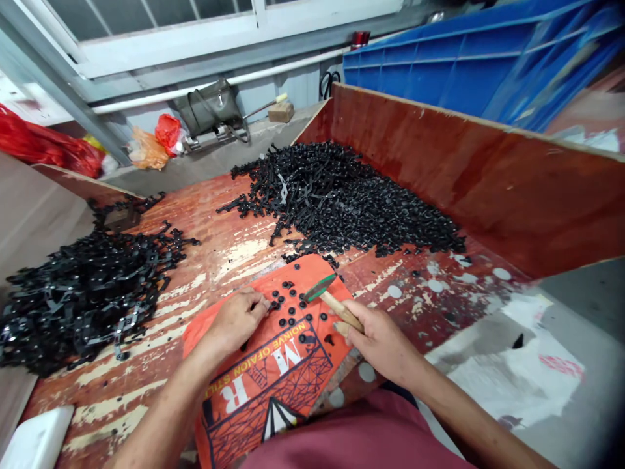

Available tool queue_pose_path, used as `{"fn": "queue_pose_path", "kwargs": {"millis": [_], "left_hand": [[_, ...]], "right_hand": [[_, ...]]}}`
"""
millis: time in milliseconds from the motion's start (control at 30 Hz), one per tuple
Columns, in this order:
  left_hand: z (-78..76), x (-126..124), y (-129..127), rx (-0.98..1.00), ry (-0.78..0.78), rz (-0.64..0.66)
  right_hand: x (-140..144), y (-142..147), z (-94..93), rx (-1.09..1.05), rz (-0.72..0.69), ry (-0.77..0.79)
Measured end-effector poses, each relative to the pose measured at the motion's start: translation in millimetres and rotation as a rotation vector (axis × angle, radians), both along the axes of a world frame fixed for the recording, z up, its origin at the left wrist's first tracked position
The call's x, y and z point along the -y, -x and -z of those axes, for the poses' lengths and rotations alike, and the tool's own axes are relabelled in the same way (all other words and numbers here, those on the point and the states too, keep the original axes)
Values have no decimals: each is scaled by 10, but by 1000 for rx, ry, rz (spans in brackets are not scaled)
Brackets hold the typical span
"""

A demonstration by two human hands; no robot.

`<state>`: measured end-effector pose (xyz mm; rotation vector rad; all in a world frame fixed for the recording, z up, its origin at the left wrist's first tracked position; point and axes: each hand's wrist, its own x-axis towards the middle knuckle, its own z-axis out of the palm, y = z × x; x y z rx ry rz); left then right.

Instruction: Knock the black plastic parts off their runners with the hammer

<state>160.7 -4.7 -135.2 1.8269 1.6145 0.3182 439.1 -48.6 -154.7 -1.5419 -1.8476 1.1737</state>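
Broadly, the desk [205, 215], worn red board with a raised wall at 2 o'clock, carried one heap of black plastic parts [342, 198] at 12 o'clock and a second heap [83, 286] at 9 o'clock. An orange printed sack [273, 365] lay at 6 o'clock, nearest the person. Left hand [237, 319] rested on the sack, fingertips pinched on a small black piece [273, 304]. Right hand [381, 342] was closed around a wooden-handled tool [332, 299], its green tip pointing toward 11 o'clock over loose black buttons [297, 312].
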Motion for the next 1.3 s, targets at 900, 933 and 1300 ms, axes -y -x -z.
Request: {"fn": "queue_pose_path", "kwargs": {"millis": [900,933,1300], "left_hand": [[24,-29,-7,-31,-10,25],[14,-42,-8,-29,9,9],[89,1,-5,-39,-63,27]], "right_hand": [[-167,368,-407,-16,-291,-326],[-167,384,-407,-26,-291,-346],[-158,403,-281,74,-283,-381]]}}
